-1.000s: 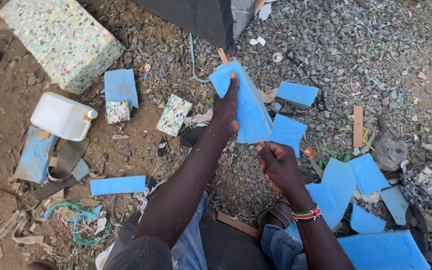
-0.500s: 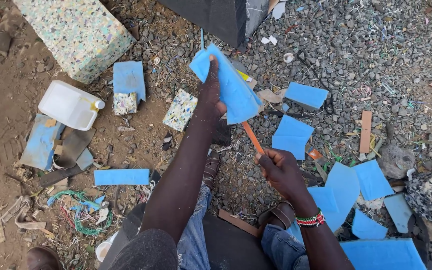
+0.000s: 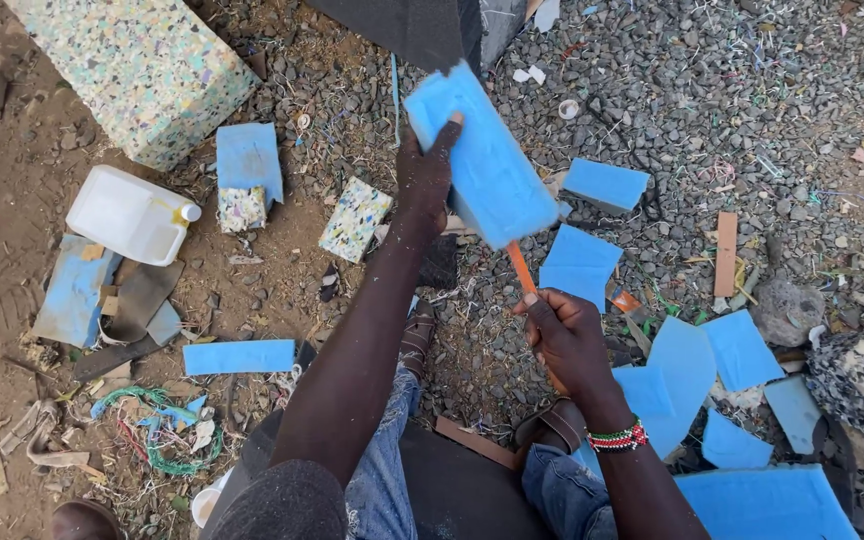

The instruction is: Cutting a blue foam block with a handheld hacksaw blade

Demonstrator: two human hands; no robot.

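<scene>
Gravel ground (image 3: pixel 772 120) littered with blue offcuts lies below you; your left hand (image 3: pixel 425 180) grips the foam slab (image 3: pixel 482 160) held up off it, steadying it so the orange blade (image 3: pixel 520 266), clenched in your right hand (image 3: pixel 567 335), meets its lower edge

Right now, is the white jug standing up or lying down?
Lying down. The white jug rests on its broad side on the dirt, its capped spout pointing sideways toward the small blue foam piece.
</scene>
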